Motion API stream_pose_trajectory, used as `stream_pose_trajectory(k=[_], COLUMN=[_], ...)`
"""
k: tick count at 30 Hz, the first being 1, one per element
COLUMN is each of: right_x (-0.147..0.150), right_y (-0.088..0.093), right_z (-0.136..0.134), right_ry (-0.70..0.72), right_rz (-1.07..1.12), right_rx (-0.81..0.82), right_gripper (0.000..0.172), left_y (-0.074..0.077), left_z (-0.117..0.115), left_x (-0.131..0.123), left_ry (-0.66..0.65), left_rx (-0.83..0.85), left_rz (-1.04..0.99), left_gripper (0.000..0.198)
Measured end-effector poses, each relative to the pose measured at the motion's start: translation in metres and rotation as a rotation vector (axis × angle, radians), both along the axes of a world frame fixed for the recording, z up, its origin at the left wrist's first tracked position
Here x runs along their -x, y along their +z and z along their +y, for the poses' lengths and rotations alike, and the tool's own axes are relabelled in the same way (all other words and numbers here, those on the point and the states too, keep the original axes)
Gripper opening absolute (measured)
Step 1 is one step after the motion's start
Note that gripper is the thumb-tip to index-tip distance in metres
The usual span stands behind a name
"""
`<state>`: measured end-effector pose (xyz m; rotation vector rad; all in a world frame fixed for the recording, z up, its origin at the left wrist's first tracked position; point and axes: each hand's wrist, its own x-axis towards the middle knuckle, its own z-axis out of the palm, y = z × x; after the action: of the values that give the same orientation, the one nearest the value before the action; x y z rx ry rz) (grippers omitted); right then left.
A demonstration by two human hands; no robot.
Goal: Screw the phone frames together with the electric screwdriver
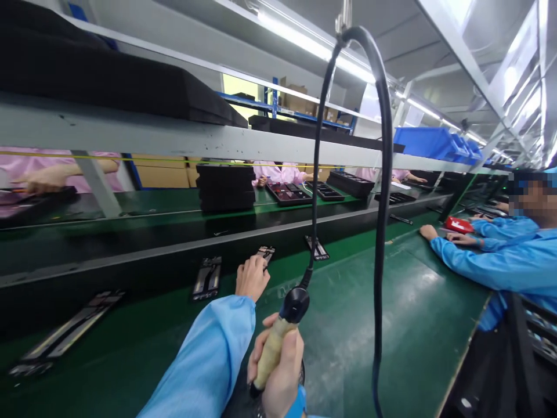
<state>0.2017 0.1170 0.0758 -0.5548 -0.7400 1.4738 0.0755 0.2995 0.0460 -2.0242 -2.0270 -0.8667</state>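
Observation:
My right hand (278, 366) is wrapped round an electric screwdriver (273, 351) with a pale, tape-wrapped grip and a black cord end. Its lower tip is mostly hidden behind my hand. My left hand (252, 280) reaches forward, fingers curled over the near end of a phone frame (266, 252); the fingertips are partly hidden. Left of that hand lies a second phone frame (208, 278), and another phone frame (319, 248) lies to its right, behind the cord. A further phone frame (69, 331) is at the far left, blurred.
The screwdriver's black cord (383, 174) loops down from overhead. A metal shelf beam (174, 136) crosses above the green bench (348, 325). At right sits a co-worker in a blue sleeve (487, 264). Across the line are black trays (226, 188) and people in pink.

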Motion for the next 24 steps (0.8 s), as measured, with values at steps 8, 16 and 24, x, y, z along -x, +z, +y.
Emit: stream_pose_trajectory(k=[8,16,24], right_x=[-0.003,-0.019,-0.022], right_y=[0.01,0.011,0.008], right_z=[0.004,0.002,0.003], right_ry=[-0.061,-0.053,-0.123], right_rz=[-0.09,-0.161,-0.292], right_rx=[-0.148,-0.201,-0.32], right_gripper=[0.065,0.065,0.058], left_y=[-0.014,-0.006,0.02], left_z=[-0.154,-0.317,-0.358], left_x=[0.009,0.02,0.0], left_ry=[-0.161,-0.174,-0.513], left_rx=[0.072,0.195,0.138], left_rz=[0.062,0.081,-0.249], left_gripper=[0.026,0.031,0.021])
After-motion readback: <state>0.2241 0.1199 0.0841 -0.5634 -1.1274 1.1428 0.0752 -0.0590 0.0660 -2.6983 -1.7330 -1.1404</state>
